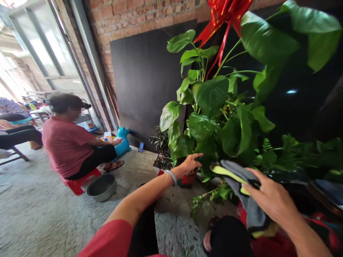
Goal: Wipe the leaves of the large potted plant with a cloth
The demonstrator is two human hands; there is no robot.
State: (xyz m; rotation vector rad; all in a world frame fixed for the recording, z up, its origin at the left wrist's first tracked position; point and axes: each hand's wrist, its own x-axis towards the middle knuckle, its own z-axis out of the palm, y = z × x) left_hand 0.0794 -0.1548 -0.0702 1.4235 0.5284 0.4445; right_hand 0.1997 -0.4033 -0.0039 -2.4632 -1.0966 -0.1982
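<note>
the right hand (271, 195) is clasping a cloth (237, 178), its folded end pointing left toward the low leaves (184, 145), while the left hand (189, 165) is holding its parted, seemingly empty fingers nearer them.

Rough grey floor (61, 228) beneath a round basin (105, 193), red stool (77, 186) and blue animal figure (123, 144)

Dead ahead, the plant (210, 96), a bow (227, 18) at its top, a board (144, 78) behind it, the wall (120, 21) behind that! Left hand (189, 165) by the lower leaves (184, 146); right hand (276, 196) to its right, cloth (239, 187) in its grip. Off to the left, a person (68, 142) sits on a stool (77, 185), basin (102, 191) on the floor (66, 221) just beside it.
</note>
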